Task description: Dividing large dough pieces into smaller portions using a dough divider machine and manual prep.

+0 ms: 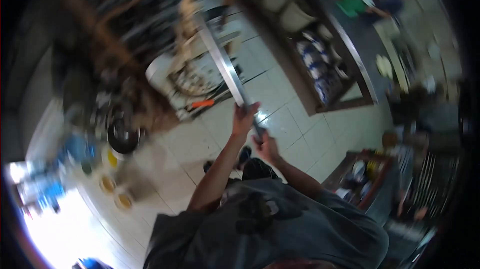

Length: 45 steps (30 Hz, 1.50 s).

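A long, straight metal bar [225, 66], apparently square in section, slants away from me above the tiled floor. My left hand [245, 118] is closed around it near its lower end. Just below and to the right, my right hand [267, 147] grips the dark end of the same bar. The bar's far end overlaps a blurred tan object [189, 16]; I cannot tell whether they touch. Beyond the bar lies a round tray [193, 81] of pale pieces, partly blurred, with an orange object [202, 103] at its near side.
Dark racks [146, 17] stand at the upper left. A table with a lower shelf [348, 44] holds tubs and wrapped packs. Behind it, a person [392, 6] is near a green item [352, 4]. Buckets [123, 200] and a dark bowl [123, 136] are left; a crate [388, 171] is right.
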Available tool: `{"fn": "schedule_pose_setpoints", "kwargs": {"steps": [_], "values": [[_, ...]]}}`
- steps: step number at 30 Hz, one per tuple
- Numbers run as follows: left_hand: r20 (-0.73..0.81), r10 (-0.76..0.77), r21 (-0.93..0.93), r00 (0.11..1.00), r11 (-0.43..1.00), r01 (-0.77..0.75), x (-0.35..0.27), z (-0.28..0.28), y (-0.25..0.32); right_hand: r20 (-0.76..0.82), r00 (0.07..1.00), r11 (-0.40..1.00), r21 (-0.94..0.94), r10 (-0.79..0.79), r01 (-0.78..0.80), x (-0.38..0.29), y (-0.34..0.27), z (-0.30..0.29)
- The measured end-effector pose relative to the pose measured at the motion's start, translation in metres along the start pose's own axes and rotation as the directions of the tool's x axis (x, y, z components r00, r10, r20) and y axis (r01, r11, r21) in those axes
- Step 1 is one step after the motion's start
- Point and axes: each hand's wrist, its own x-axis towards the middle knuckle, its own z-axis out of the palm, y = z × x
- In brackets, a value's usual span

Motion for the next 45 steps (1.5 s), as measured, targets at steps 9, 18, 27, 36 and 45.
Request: {"fn": "schedule_pose_setpoints", "kwargs": {"steps": [9, 18, 27, 36, 45], "values": [[-0.252, -0.384, -0.33, 0.888, 0.897, 0.295, 0.045, -0.105, -0.156, 0.291, 0.942, 0.96, 0.169, 0.169, -0.224, 0.01, 0.033, 0.073], [-0.422, -0.042, 0.272, 0.906, 0.947, 0.17, 0.031, -0.039, -0.138, 0.189, 0.968, 0.953, 0.225, 0.162, -0.204, 0.004, 0.074, 0.112], [-0.48, 0.052, 0.436, 0.876, 0.881, 0.186, 0.006, 0.0, -0.109, 0.05, 0.996, 0.955, 0.284, 0.078, -0.089, 0.01, 0.038, 0.062], [-0.445, -0.006, 0.393, 0.896, 0.897, 0.201, 0.028, -0.042, -0.137, 0.078, 0.997, 0.977, 0.212, -0.016, -0.001, 0.01, 0.057, 0.086], [0.18, 0.453, 0.975, 0.873, 0.035, -0.219, 0.147, -0.105, -0.054, 0.1, 0.995, 0.993, 0.117, -0.019, 0.007, 0.013, 0.042, 0.068]]}}
